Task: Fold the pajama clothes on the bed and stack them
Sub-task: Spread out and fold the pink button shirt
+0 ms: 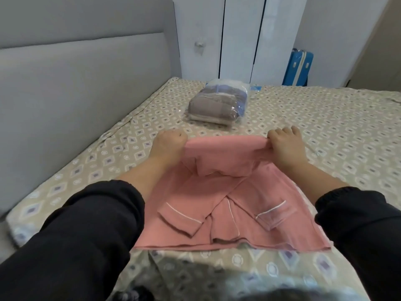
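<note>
I see my left hand [167, 144] and right hand [286, 146], each with fingers curled tight around a far corner of the pink pajama top [227, 205], holding that edge lifted above the patterned bed sheet [325, 127]. The rest of the top lies flat near me, its white-piped cuffs folded inward. Beyond my hands, a plastic-wrapped bundle of clothes [217, 105] rests on the sheet.
</note>
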`<action>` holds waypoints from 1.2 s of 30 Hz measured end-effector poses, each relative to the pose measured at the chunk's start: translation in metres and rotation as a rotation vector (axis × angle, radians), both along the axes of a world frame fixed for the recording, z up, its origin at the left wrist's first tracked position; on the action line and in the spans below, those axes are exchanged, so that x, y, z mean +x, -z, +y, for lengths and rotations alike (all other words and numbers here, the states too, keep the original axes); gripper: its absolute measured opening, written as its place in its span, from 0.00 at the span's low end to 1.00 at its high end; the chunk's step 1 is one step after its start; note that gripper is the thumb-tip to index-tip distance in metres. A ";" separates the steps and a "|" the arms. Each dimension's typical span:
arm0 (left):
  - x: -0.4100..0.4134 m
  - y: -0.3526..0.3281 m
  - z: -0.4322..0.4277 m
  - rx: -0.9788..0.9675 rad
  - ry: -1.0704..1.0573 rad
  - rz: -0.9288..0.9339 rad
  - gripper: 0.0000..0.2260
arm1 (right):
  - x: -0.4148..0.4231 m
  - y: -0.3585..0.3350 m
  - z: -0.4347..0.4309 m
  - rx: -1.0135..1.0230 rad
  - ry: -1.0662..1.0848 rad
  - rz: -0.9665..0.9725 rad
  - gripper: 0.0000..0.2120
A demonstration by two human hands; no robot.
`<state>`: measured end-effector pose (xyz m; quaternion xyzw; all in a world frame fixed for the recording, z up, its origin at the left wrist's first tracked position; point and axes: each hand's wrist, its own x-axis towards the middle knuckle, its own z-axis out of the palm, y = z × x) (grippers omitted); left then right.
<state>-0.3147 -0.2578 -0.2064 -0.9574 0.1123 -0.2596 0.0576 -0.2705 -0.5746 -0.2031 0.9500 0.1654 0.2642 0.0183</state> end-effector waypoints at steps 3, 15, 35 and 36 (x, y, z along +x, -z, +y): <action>-0.051 0.008 -0.002 0.107 0.173 -0.019 0.09 | -0.047 0.013 -0.016 0.046 -0.080 0.032 0.21; -0.149 0.094 -0.014 0.075 0.254 0.220 0.15 | -0.147 0.093 -0.044 -0.081 -0.155 0.013 0.09; -0.088 0.134 -0.063 -0.322 -0.220 0.592 0.27 | -0.119 0.128 0.004 0.176 -0.078 0.534 0.22; -0.086 0.142 -0.061 -0.333 -0.258 0.583 0.27 | -0.111 0.134 -0.001 0.139 -0.029 0.579 0.24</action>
